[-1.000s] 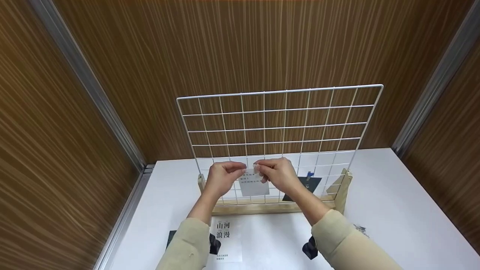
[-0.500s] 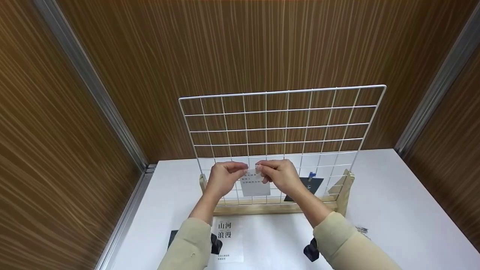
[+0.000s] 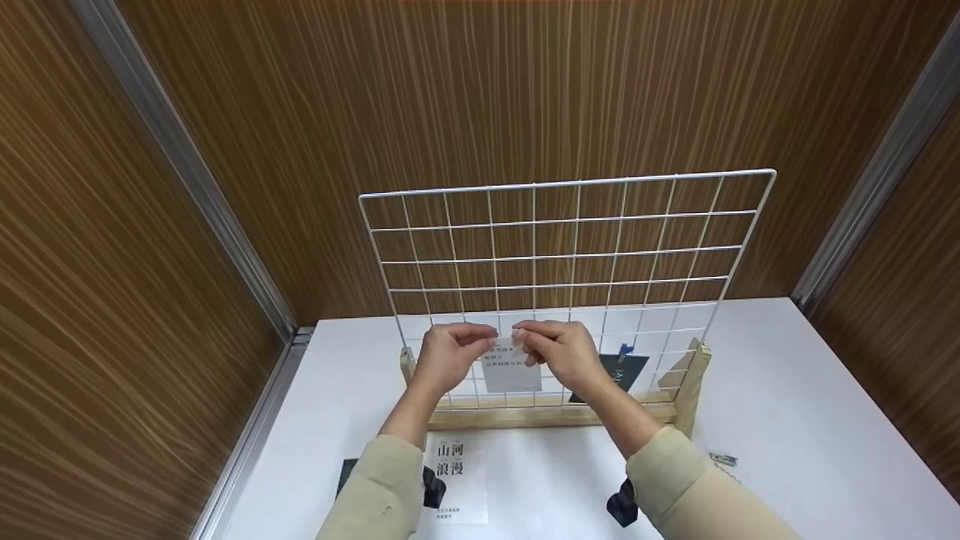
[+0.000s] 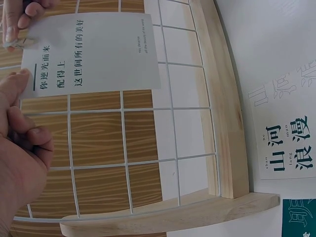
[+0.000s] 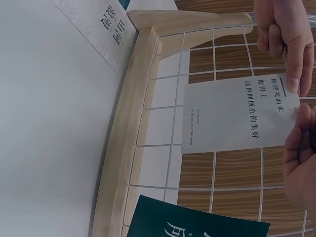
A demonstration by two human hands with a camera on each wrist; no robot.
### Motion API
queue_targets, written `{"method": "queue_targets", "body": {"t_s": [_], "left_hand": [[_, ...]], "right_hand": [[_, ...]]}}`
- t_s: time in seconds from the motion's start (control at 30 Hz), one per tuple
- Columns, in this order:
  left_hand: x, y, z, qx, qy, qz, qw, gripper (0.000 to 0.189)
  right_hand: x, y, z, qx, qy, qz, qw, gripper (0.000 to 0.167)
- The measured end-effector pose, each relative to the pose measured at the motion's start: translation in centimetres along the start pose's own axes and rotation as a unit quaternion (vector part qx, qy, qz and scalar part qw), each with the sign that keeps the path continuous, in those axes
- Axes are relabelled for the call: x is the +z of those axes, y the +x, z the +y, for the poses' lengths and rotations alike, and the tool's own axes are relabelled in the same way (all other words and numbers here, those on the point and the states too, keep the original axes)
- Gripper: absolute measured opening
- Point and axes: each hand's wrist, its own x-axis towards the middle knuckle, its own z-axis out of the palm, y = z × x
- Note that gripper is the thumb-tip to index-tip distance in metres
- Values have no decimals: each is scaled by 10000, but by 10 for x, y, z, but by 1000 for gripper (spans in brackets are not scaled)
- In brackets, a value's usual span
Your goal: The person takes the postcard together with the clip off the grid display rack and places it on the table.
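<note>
A white card (image 3: 512, 373) printed with dark characters hangs in front of the white wire grid (image 3: 534, 259), low on its middle part. My left hand (image 3: 448, 356) pinches the card's top edge near its left corner, thumb in front. Beside it, my right hand (image 3: 559, 349) pinches a small pale clip (image 4: 19, 43) at the same top edge, further right. In the right wrist view the clip is mostly hidden by the fingers. To the right, a dark green card (image 5: 192, 222) hangs from the grid by a blue clip (image 3: 625, 350).
Wooden feet and a wooden bar (image 3: 551, 416) hold the grid upright on the white table (image 3: 780, 390). In front lies a white printed card (image 4: 286, 138), with another dark green card (image 4: 298, 217) beside it. A small metallic item (image 3: 723, 459) lies near my right sleeve. Wood-grain panels surround the table.
The head view has shifted slightly, so the scene sits a little further right. Both hands keep their grips at the card's top edge; the clip is now more covered by the right fingers.
</note>
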Motion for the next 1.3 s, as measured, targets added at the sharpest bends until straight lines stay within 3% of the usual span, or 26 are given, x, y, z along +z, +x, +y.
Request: {"method": "queue_targets", "body": {"t_s": [0.3,0.73,1.0,1.3], "left_hand": [[2,1,0,63,-12,-14,10000,14],[3,1,0,49,50,34,10000,14],[3,3,1,-36,53,102,9999,15],[1,-1,7,-94,91,70,9999,15]], "right_hand": [[-1,-3,0,17,305,111,9995,19],[-10,-21,2,54,1056,-62,9944,25],[-23,-34,3,-170,636,-214,9976,28],[-38,-56,11,-200,651,-136,9976,27]]}}
